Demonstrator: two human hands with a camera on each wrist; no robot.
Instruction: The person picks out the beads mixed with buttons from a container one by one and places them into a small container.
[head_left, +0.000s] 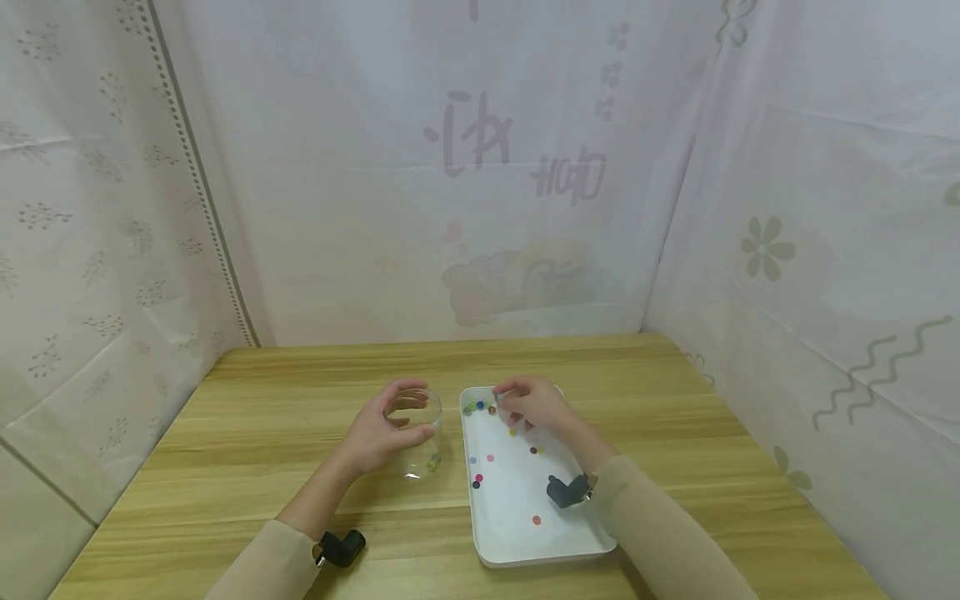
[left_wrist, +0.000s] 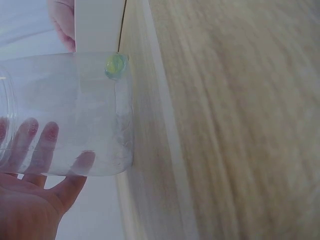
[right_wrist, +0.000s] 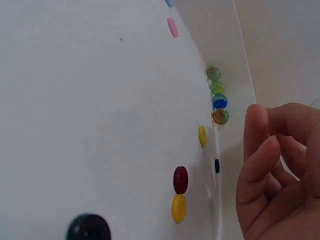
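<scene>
My left hand (head_left: 386, 429) grips a clear jar (head_left: 408, 458) near its rim, fingers on the far side and thumb on the near side. Yellow-green glass marbles (left_wrist: 115, 66) lie at the jar's bottom. Over the far end of a white tray (head_left: 510, 533), my right hand (head_left: 536, 402) has curled fingers, and a small bluish marble (head_left: 497, 398) shows at its fingertips. That marble is mostly hidden, and the right wrist view does not show it. Beside this hand, several glass marbles (right_wrist: 220, 101) sit in a row along the tray's wall.
Coloured buttons are scattered in the tray, including a dark red button (right_wrist: 180, 180), a yellow button (right_wrist: 179, 208) and a red button (head_left: 536, 520). The tray stands on a wooden table (head_left: 300, 392), right of the jar. Patterned curtains (head_left: 375, 208) surround the table.
</scene>
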